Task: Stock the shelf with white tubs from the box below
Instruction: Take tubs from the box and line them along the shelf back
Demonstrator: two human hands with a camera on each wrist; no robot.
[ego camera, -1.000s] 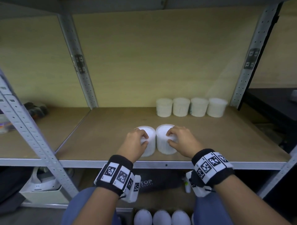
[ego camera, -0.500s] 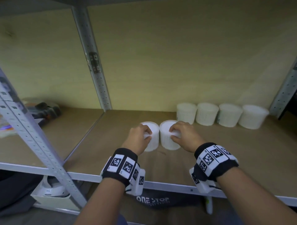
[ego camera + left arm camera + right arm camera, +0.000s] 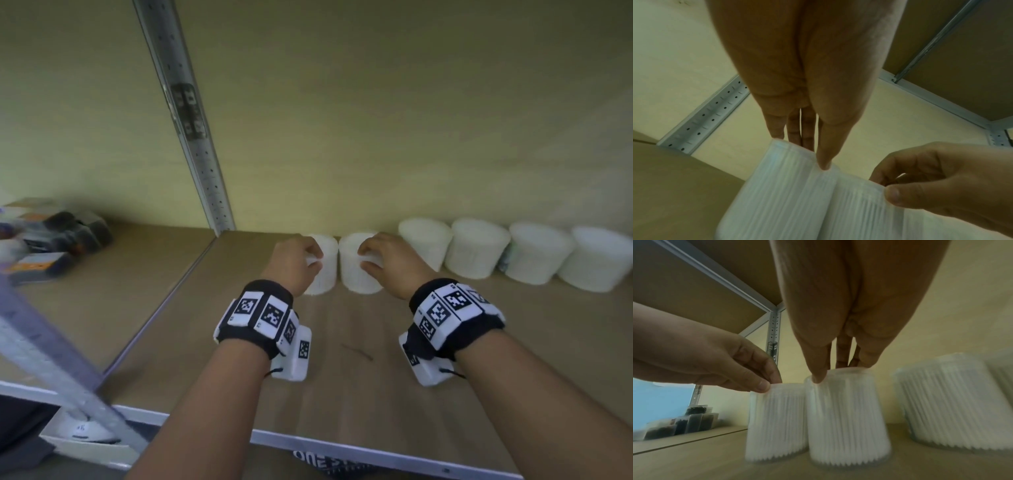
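Two white ribbed tubs stand side by side deep on the wooden shelf board (image 3: 342, 394). My left hand (image 3: 313, 258) grips the left tub (image 3: 325, 274) by its top rim, thumb in front and fingers behind. In the same way my right hand (image 3: 368, 257) grips the right tub (image 3: 354, 279). The right wrist view shows both tubs (image 3: 777, 426) (image 3: 849, 426) with their bases at the board and the right hand (image 3: 838, 369) over the rim. A row of several more white tubs (image 3: 478, 248) runs rightwards along the back wall, starting just right of the held pair.
A perforated metal upright (image 3: 191, 120) stands at the back left of this bay. Dark packets (image 3: 51, 240) lie on the neighbouring shelf to the left. The shelf's metal front rail (image 3: 342, 445) crosses below my forearms. Another board hangs overhead (image 3: 705, 280).
Both hands have carried the two tubs from near the shelf's front edge back towards the wall, to the left end of the row. The head camera has moved in closer.
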